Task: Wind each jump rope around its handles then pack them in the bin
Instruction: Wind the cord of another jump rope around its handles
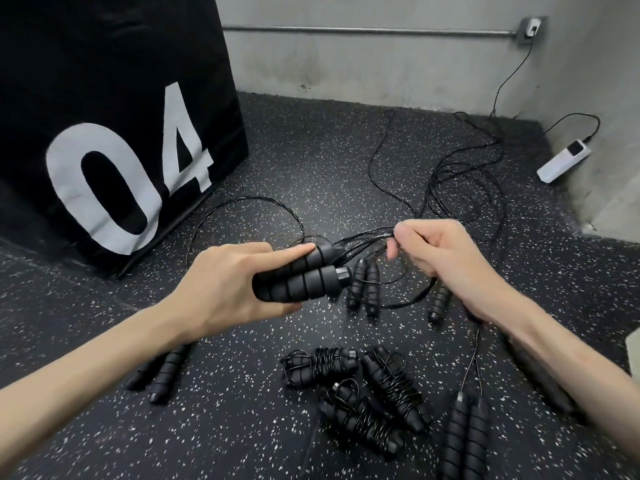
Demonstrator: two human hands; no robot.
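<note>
Handle (540,379) perhaps under right forearm

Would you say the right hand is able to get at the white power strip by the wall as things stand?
Probably not at once: the right hand pinches rope strands, and the power strip lies well beyond it.

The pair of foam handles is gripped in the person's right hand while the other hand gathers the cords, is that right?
Not quite: the head view shows the left hand gripping the pair of foam handles, while the right hand gathers the cords.
</note>
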